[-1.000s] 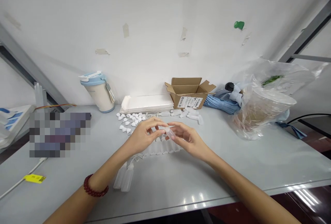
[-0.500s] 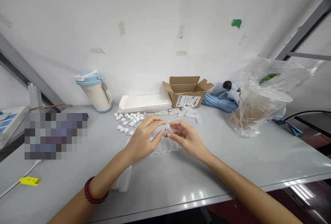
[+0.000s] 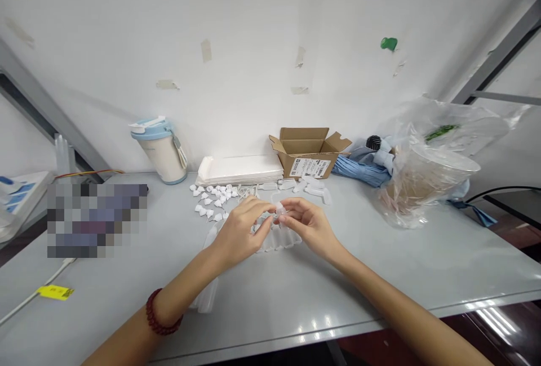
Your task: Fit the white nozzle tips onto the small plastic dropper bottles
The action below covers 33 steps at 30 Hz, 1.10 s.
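My right hand (image 3: 310, 228) pinches a small whitish, translucent cap-like piece (image 3: 280, 209) between thumb and fingers; its exact kind is too small to tell. Curved in from the other side, my left hand (image 3: 240, 228) has its fingertips beside that piece, with a gap between thumb and forefinger. Beneath both hands several translucent plastic bottles (image 3: 281, 237) lie side by side in a row, partly hidden. More such bottles (image 3: 207, 295) lie by my left forearm. Several white caps with thin tips (image 3: 217, 194) are scattered beyond my left hand.
At the back stand a blue-lidded tumbler (image 3: 160, 152), a flat white stack (image 3: 240, 169) and an open cardboard box (image 3: 304, 155). Loose translucent bottles (image 3: 315, 186) lie before the box. Blue folded cloth (image 3: 363, 170) and a plastic-wrapped tub (image 3: 435, 174) are at right.
The view has shifted slightly. The small piece between my hands sits more upright, and my left fingertips have come closer to it. My right hand still pinches it.
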### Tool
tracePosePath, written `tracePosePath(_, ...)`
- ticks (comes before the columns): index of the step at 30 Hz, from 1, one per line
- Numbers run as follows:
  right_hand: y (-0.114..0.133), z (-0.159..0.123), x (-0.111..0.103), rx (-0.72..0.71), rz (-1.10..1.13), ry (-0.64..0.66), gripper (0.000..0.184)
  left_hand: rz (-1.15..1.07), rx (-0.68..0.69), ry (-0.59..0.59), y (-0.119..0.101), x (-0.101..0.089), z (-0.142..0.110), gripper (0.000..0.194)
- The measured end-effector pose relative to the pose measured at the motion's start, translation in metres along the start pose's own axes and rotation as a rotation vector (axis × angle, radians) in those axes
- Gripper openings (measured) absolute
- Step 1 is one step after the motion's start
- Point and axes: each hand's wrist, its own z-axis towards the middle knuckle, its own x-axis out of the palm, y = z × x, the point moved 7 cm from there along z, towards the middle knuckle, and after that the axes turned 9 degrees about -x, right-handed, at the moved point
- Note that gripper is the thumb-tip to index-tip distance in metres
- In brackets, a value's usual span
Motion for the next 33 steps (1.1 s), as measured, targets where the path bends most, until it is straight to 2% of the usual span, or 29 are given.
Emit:
tracePosePath(6, -0.004, 0.000, 0.001, 0.048, 0.040, -0.021, 0.033, 0.064, 0.035, -0.052, -0.003, -0.004, 0.000, 0.017)
tracePosePath(13, -0.007, -0.001, 0.001, 0.109, 0.139, -0.060, 0.034, 0.212, 0.201, 0.047, -0.012, 0.007, -0.005, 0.022)
tracePosePath(17, -0.008, -0.002, 0.004, 0.131, 0.119, -0.055, 0.033, 0.263, 0.281, 0.073, -0.018, 0.007, -0.005, 0.023)
tracePosePath(22, -0.011, -0.005, 0.014, 0.129, 0.084, -0.005, 0.030, 0.299, 0.274, 0.129, -0.024, 0.004, -0.018, 0.028)
tracePosePath(25, -0.015, -0.010, 0.025, 0.152, 0.064, 0.091, 0.032, 0.311, 0.215, 0.123, -0.026, -0.002, -0.036, 0.030)
tracePosePath(28, -0.013, -0.021, 0.045, 0.175, 0.091, 0.288, 0.030, 0.290, 0.133, 0.125, -0.025, -0.013, -0.060, 0.033)
tracePosePath(31, -0.004, -0.033, 0.064, 0.133, 0.055, 0.494, 0.027, 0.240, -0.019, 0.178, -0.014, -0.024, -0.085, 0.041)
tracePosePath(33, 0.002, -0.039, 0.075, 0.065, -0.038, 0.605, 0.029, 0.222, -0.167, 0.222, 0.000, -0.032, -0.098, 0.046)
